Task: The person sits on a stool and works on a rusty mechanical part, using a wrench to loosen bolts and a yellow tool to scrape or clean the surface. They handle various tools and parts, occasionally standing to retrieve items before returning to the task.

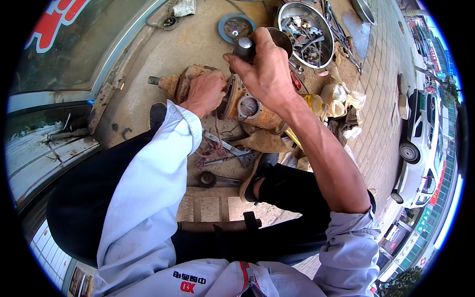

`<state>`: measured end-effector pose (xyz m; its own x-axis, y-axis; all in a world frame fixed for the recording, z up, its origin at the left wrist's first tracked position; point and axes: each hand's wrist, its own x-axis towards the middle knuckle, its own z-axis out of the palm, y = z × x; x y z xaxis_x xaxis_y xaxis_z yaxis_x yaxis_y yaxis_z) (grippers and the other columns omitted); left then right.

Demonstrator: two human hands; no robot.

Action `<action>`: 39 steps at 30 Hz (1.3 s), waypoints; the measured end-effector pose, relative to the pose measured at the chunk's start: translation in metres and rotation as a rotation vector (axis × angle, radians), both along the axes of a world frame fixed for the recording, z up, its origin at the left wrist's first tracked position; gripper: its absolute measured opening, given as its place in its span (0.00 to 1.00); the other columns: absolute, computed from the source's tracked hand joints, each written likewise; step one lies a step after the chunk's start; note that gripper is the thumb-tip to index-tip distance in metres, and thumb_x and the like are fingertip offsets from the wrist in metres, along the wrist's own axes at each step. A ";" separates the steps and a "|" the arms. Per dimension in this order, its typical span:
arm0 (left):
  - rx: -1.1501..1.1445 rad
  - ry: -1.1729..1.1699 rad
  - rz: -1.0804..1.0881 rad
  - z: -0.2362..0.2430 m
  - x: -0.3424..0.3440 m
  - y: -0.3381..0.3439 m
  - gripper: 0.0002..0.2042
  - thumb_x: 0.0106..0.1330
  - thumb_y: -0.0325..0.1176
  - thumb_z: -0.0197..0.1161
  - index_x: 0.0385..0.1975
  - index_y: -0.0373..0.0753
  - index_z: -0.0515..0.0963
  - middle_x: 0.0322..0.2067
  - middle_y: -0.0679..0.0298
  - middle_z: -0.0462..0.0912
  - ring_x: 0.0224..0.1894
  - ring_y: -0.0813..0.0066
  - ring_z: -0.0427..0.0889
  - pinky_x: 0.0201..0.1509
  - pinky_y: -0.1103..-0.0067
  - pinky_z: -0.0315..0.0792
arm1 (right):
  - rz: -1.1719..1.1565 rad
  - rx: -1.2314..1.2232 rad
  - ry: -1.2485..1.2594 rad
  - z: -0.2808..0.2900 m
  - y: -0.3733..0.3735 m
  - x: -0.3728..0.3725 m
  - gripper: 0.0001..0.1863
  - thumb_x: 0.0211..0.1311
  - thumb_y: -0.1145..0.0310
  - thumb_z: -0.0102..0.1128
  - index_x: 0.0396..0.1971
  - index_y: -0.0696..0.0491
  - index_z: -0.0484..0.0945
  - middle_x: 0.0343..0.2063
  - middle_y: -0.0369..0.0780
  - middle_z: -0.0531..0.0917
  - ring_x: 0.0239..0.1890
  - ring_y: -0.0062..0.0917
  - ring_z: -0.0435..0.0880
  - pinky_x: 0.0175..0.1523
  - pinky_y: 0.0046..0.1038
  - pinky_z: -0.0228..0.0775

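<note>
A rusty orange machine housing (247, 106) lies on the dirty ground in front of me, with a shaft stub sticking out at its left end. My left hand (205, 91) presses down on the housing's left part. My right hand (267, 69) is raised just above the housing, its fingers closed round a small grey cylindrical metal part (244, 48).
A steel bowl (282, 15) full of tools and bolts stands beyond the housing, beside a round blue-rimmed lid (236, 27). Wrenches and pliers (230, 153) lie near my sandalled foot (257, 175). Plastic bottles and rags (336, 101) sit at right. A white car (418, 143) is parked far right.
</note>
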<state>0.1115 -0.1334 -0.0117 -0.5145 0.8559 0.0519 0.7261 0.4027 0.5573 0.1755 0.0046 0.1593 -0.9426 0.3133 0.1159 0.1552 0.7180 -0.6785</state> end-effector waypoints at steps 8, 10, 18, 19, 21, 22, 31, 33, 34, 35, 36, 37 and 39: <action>-0.015 -0.090 0.072 0.004 0.001 0.006 0.12 0.55 0.35 0.73 0.34 0.37 0.79 0.36 0.56 0.80 0.44 0.52 0.81 0.47 0.61 0.74 | 0.060 0.052 0.122 -0.002 -0.006 -0.009 0.22 0.57 0.73 0.71 0.48 0.60 0.72 0.31 0.51 0.85 0.35 0.39 0.88 0.40 0.35 0.79; -0.047 -0.130 0.092 0.007 0.001 0.006 0.14 0.55 0.36 0.73 0.35 0.37 0.78 0.35 0.55 0.80 0.43 0.51 0.81 0.47 0.61 0.74 | 0.069 0.090 0.007 0.006 -0.010 -0.013 0.18 0.56 0.74 0.70 0.44 0.61 0.73 0.32 0.53 0.85 0.36 0.42 0.88 0.40 0.37 0.80; -0.015 -0.186 0.128 0.027 0.006 0.009 0.17 0.55 0.34 0.71 0.45 0.42 0.79 0.41 0.54 0.83 0.48 0.48 0.80 0.49 0.58 0.74 | 0.114 0.240 -0.271 0.024 -0.004 -0.031 0.14 0.54 0.69 0.67 0.36 0.61 0.76 0.29 0.56 0.83 0.39 0.52 0.84 0.45 0.46 0.77; -0.004 -0.184 0.124 0.021 0.005 0.008 0.18 0.55 0.34 0.72 0.46 0.42 0.79 0.41 0.53 0.83 0.48 0.48 0.80 0.49 0.57 0.74 | 0.103 0.193 -0.268 0.024 -0.005 -0.032 0.13 0.54 0.70 0.67 0.35 0.61 0.77 0.29 0.56 0.84 0.39 0.53 0.84 0.46 0.46 0.77; 0.071 -0.151 0.123 0.012 0.006 0.006 0.18 0.55 0.34 0.71 0.46 0.42 0.79 0.41 0.52 0.82 0.48 0.47 0.80 0.49 0.56 0.73 | 0.142 0.174 -0.273 0.024 -0.002 -0.031 0.12 0.54 0.70 0.66 0.35 0.61 0.77 0.29 0.56 0.83 0.39 0.53 0.84 0.45 0.46 0.77; 0.134 -0.120 0.126 0.006 0.008 0.006 0.18 0.55 0.34 0.71 0.45 0.41 0.79 0.41 0.51 0.82 0.48 0.47 0.80 0.48 0.56 0.73 | 0.151 0.159 -0.276 0.022 -0.002 -0.031 0.12 0.54 0.70 0.66 0.36 0.61 0.77 0.29 0.56 0.83 0.39 0.53 0.84 0.44 0.46 0.77; 0.111 -0.108 0.098 0.030 0.009 0.007 0.14 0.55 0.32 0.67 0.42 0.39 0.79 0.38 0.50 0.82 0.45 0.43 0.80 0.46 0.55 0.72 | 0.180 0.136 -0.261 0.019 0.003 -0.037 0.12 0.52 0.76 0.61 0.36 0.64 0.74 0.28 0.59 0.83 0.38 0.55 0.84 0.42 0.49 0.77; 0.040 -0.108 0.094 0.032 0.007 0.004 0.14 0.55 0.32 0.67 0.43 0.39 0.79 0.38 0.49 0.82 0.45 0.42 0.79 0.46 0.55 0.72 | 0.205 0.143 -0.268 0.019 0.006 -0.038 0.13 0.53 0.74 0.62 0.36 0.64 0.73 0.28 0.58 0.82 0.38 0.55 0.84 0.42 0.48 0.76; 0.020 -0.117 0.109 0.035 0.007 0.003 0.14 0.55 0.32 0.66 0.43 0.39 0.79 0.39 0.49 0.82 0.46 0.43 0.79 0.47 0.55 0.72 | 0.220 0.145 -0.269 0.018 0.007 -0.039 0.13 0.53 0.73 0.62 0.36 0.64 0.73 0.28 0.58 0.82 0.38 0.55 0.83 0.42 0.48 0.76; 0.012 -0.132 0.114 0.037 0.009 0.007 0.14 0.55 0.31 0.66 0.43 0.39 0.79 0.39 0.49 0.82 0.46 0.43 0.79 0.47 0.55 0.73 | 0.231 0.148 -0.279 0.019 0.009 -0.038 0.12 0.53 0.74 0.62 0.36 0.64 0.74 0.28 0.58 0.82 0.39 0.55 0.83 0.42 0.48 0.76; 0.061 -0.130 0.118 0.037 0.010 0.009 0.14 0.55 0.31 0.66 0.42 0.39 0.79 0.39 0.49 0.82 0.46 0.43 0.79 0.47 0.56 0.73 | 0.243 0.151 -0.288 0.019 0.007 -0.038 0.12 0.53 0.74 0.62 0.35 0.64 0.75 0.29 0.58 0.83 0.39 0.55 0.83 0.43 0.47 0.76; 0.109 -0.126 0.123 0.034 0.011 0.007 0.15 0.55 0.31 0.67 0.42 0.39 0.79 0.39 0.49 0.82 0.46 0.43 0.79 0.47 0.56 0.73 | 0.256 0.153 -0.296 0.019 0.005 -0.038 0.11 0.53 0.74 0.62 0.34 0.63 0.75 0.29 0.58 0.83 0.39 0.54 0.84 0.43 0.47 0.76; 0.116 -0.147 0.168 0.030 0.011 0.007 0.16 0.54 0.30 0.68 0.44 0.40 0.78 0.39 0.49 0.82 0.47 0.44 0.79 0.48 0.57 0.73 | 0.201 0.158 -0.305 0.022 0.000 -0.040 0.10 0.53 0.74 0.62 0.33 0.63 0.77 0.30 0.57 0.83 0.40 0.54 0.84 0.44 0.47 0.76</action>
